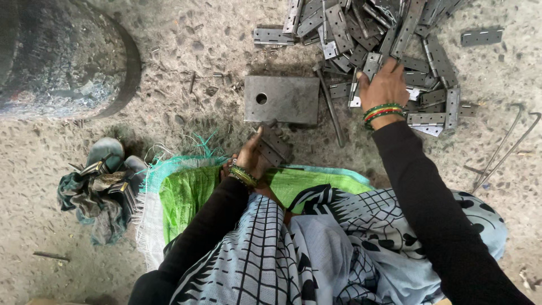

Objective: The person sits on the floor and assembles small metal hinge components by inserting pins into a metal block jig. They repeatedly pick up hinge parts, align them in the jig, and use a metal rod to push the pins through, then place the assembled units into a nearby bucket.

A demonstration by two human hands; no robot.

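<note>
Sitting on the floor (186, 62), a person works with metal hinges. The right hand (385, 85) reaches up toward one o'clock into a big pile (372, 39) of loose hinges. Its fingers are spread and resting on the pile, and I cannot tell if they have picked one up yet. The left hand (252, 158) is near the middle, just below a flat block (282, 99) with a round hole in it. The left fingers are closed around a hinge (275, 146), and that hinge touches the lower edge of the block.

A thin rod (331, 107) lies beside the block, at its three o'clock side, between the block and the pile. A green sack (186, 195) is spread on the floor under the person's lap. At nine o'clock lies a bundle (96, 186) of cloth with some metal bits on it. At three o'clock two bent wires (508, 141) lie well apart from the pile. A big dark drum (62, 53) is at ten o'clock.

The pile looks very full, so it seems that most of the hinges are not done yet. I cannot see a stack of finished ones for sure.
</note>
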